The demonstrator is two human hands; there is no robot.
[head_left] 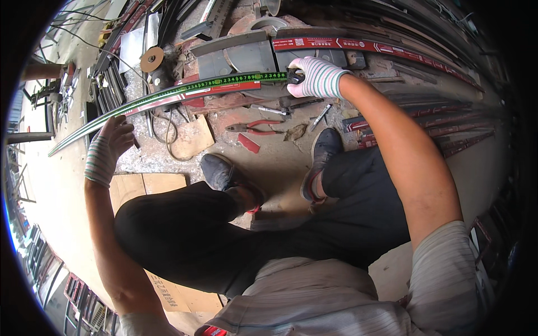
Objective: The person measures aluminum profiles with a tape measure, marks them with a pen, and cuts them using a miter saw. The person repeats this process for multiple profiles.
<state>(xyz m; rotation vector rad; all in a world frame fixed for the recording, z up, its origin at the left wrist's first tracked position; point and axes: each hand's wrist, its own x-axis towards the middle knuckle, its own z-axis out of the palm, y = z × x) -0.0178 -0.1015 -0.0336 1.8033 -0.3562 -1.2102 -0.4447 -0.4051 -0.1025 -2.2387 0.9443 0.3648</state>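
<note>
My right hand (316, 77), in a striped white glove, is closed around the dark case of a tape measure (294, 75). Its green blade (235, 80) stretches out to the left, along a long metal strip (238, 88) with a red label. At the strip's lower edge, further left, my left hand (115, 140) has its gloved fingers curled against it; the hold is partly hidden. Below the blade, red-handled pliers (258, 127) lie on the floor between my hands. A marker-like pen (320, 116) lies close to my right shoe.
Grey metal plates (235, 56) and a red-labelled strip (358, 45) lie beyond the blade. A tan disc (152, 59) sits above a power tool at upper left. Dark profiles (409, 116) are stacked on the right. Flat cardboard (148, 185) lies by my left knee.
</note>
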